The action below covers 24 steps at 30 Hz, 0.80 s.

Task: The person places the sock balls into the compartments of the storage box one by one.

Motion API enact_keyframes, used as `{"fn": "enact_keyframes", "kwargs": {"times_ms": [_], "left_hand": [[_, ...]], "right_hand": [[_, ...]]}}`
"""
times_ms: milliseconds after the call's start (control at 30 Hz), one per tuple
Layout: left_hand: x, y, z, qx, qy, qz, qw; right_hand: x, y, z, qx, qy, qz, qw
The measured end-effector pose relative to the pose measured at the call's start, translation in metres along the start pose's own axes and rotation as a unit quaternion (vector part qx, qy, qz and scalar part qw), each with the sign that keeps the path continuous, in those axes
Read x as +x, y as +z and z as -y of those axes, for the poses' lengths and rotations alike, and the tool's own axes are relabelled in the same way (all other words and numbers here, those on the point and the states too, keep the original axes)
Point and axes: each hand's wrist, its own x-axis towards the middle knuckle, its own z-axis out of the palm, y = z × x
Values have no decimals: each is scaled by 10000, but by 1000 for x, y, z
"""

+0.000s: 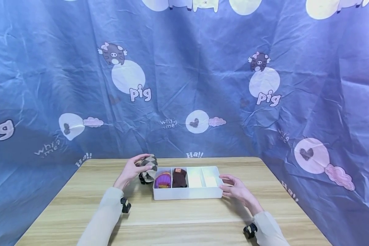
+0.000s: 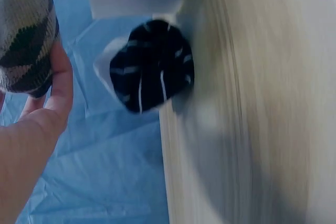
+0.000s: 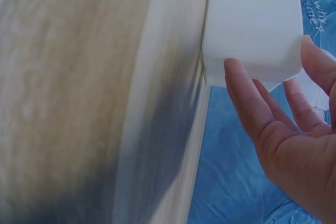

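My left hand [image 1: 131, 173] holds a rolled sock [image 1: 150, 165] with a grey, cream and dark argyle pattern, just left of the white divided box [image 1: 187, 194]. Below it on the table lies a rolled black sock [image 2: 152, 66] with white lines, partly hidden in the head view. In the box's leftmost compartment sits a purple and orange rolled sock [image 1: 163, 180]. Beside that, a dark brown rolled sock [image 1: 179, 178] with an orange label fills the second compartment. At the box's right end, my right hand [image 1: 237, 190] touches the end wall with spread, nearly straight fingers.
The box stands on a light wood-grain table [image 1: 184, 218]; its two right compartments show bare white floors. Blue printed cloth [image 1: 178, 85] hangs behind the table and along its sides.
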Motion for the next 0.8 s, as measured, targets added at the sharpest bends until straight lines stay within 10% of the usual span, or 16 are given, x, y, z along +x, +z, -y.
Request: {"fn": "enact_keyframes", "kwargs": {"times_ms": [800], "left_hand": [[15,71,-6,-342,-51,-137,9993]], "right_hand": [[4,2,-2,-51,81,-186,9998]]}}
